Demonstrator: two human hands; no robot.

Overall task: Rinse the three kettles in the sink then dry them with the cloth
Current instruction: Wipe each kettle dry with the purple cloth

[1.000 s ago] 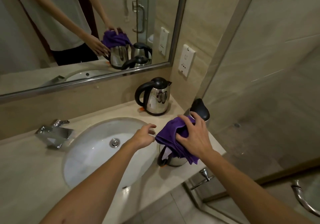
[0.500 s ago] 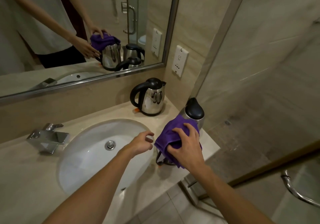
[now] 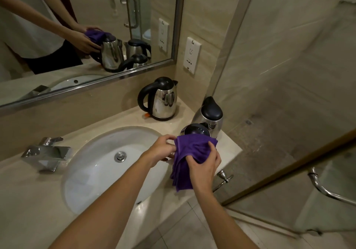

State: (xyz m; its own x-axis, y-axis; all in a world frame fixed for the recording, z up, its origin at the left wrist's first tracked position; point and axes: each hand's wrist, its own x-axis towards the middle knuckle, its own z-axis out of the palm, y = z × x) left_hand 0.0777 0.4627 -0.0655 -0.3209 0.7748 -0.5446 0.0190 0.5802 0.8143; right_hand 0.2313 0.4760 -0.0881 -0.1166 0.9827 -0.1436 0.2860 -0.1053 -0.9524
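Three steel kettles with black lids stand on the beige counter right of the sink (image 3: 107,173). One kettle (image 3: 159,102) is at the back by the mirror. A second kettle (image 3: 211,116) stands against the glass wall. The near kettle (image 3: 196,130) shows only its black lid; a purple cloth (image 3: 189,150) drapes over its front. My right hand (image 3: 204,165) presses the cloth against this kettle's side. My left hand (image 3: 160,149) is curled on the kettle's left side, thumb at the cloth's edge.
A chrome faucet (image 3: 46,154) stands left of the basin, with a drain plug (image 3: 120,156) in the bowl. A wall socket (image 3: 192,55) is above the kettles. The glass shower door (image 3: 289,104) and its metal handle (image 3: 327,189) are close on the right.
My right hand slid the cloth down from the near kettle's top to its front, uncovering the lid. My left hand moved right from over the basin onto the kettle.
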